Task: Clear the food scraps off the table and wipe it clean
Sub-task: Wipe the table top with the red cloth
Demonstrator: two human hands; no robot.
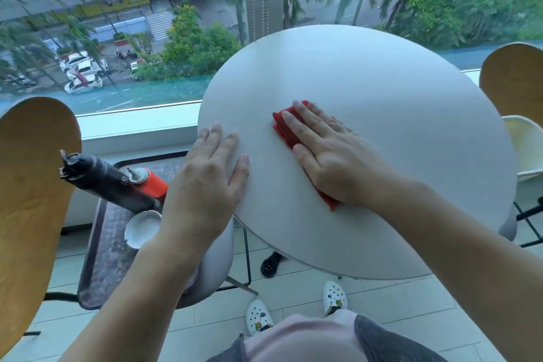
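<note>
Fingers [296,123] flat, one red cloth [286,132], one table [382,97]

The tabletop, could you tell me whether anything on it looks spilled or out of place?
Nothing stands out: the white tabletop shows no scraps or spills, only the red cloth flat under the right hand, with the left hand at the edge.

The round table [382,126] is plain pale grey-white, and the cloth [289,129] on it is bright red. The bottle [151,184] is orange-red beside a black bag [100,176], and the tray [111,232] looks mottled dark grey, possibly speckled.
</note>
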